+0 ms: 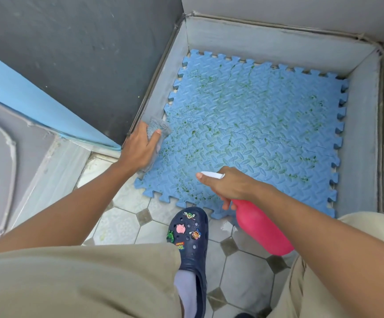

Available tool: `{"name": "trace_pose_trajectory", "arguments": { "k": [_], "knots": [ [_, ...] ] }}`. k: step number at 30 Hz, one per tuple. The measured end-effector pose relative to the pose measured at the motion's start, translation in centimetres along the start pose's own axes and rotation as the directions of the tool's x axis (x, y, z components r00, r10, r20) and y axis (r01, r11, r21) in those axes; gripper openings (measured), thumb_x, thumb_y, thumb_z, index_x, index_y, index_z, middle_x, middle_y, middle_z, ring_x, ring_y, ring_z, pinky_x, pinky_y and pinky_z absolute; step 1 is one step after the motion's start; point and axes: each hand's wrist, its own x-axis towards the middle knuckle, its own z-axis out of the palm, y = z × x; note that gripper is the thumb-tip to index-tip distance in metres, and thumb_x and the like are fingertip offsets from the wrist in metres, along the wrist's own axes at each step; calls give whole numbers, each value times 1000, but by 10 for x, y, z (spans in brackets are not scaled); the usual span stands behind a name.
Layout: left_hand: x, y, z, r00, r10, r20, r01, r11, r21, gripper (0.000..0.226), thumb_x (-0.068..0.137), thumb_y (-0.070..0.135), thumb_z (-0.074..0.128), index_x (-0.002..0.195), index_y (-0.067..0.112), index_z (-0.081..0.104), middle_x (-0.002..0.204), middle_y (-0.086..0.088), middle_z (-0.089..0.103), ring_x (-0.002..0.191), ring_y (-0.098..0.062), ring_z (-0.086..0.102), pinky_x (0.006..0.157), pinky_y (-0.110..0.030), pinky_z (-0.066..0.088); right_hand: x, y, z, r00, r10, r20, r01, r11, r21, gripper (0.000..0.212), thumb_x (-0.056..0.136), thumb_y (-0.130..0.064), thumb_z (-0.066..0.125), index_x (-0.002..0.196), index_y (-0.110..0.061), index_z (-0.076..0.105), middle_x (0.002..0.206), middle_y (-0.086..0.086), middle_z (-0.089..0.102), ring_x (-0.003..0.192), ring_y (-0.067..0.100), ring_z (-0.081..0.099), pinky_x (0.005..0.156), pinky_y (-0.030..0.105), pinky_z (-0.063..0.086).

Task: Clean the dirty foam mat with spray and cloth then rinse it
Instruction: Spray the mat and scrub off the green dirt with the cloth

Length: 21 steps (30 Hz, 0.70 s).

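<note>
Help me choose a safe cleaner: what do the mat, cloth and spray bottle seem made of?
Mat: likely foam, matte blue, embossed tread pattern, jigsaw edges. Cloth: probably microfibre or terry, grey fuzzy pile. Spray bottle: apparently plastic, smooth pink body, white nozzle.

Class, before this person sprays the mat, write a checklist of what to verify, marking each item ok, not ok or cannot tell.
1. The right hand grips the spray bottle: ok.
2. The nozzle points over the mat: ok.
3. The left hand holds the cloth at the mat's edge: ok.
4. The green stains lie uncovered: ok.
5. Liquid is left in the bottle: cannot tell, the pink body hides it.
</note>
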Motion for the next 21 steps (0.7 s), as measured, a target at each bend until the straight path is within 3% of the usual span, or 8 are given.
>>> {"name": "trace_pose_trajectory", "arguments": {
  "k": [5,7,9,11,13,17,21],
  "knots": [
    [-1,-7,7,998,36,49,-39,997,65,37,102,54,31,100,18,39,100,-6,52,87,-26,52,72,-38,38,-3,3,-8,998,-13,61,17,997,-69,73,82,-85,50,91,-14,64,99,11,71,58,27,74,64,38,61],
    [0,-8,9,998,44,51,-47,997,69,38,102,53,33,102,16,42,102,-6,52,92,-26,51,74,-38,38,-2,4,-9,1000,-3,30,8,989,-148,74,83,-85,49,91,-12,61,88,13,71,57,26,74,67,41,63],
    [1,-8,11,997,41,67,-45,997,59,42,101,53,35,109,13,46,108,-7,54,99,-26,52,79,-38,40,-1,6,-13,999,11,-51,-20,983,-182,74,84,-84,50,82,-10,57,68,12,67,50,24,68,59,36,59],
    [-1,-10,17,985,19,170,-21,1000,8,47,101,51,42,124,10,49,117,-7,54,104,-23,52,84,-37,41,1,9,-19,993,16,-121,-35,987,-154,74,83,-83,53,77,-10,57,65,16,66,52,28,66,55,32,55],
    [-12,-13,24,942,45,333,-50,999,5,52,99,47,51,136,11,49,122,-5,53,105,-20,53,90,-38,46,4,14,-22,990,24,-140,-44,989,-143,75,81,-85,53,76,-10,57,68,17,67,61,35,72,56,33,56],
    [-44,-23,50,775,283,565,-386,920,70,53,93,46,61,137,18,57,121,-1,55,111,-19,52,99,-44,45,7,17,-20,995,40,-94,-60,974,-218,73,82,-86,50,74,-14,54,65,11,63,53,27,66,55,32,55],
    [-68,-14,71,619,450,644,-563,826,-36,44,92,35,66,133,22,62,113,-3,55,105,-20,50,91,-34,40,8,13,-16,996,35,-79,-47,988,-147,66,86,-79,53,77,-13,54,68,7,56,44,21,62,51,30,51]
  ]
}}
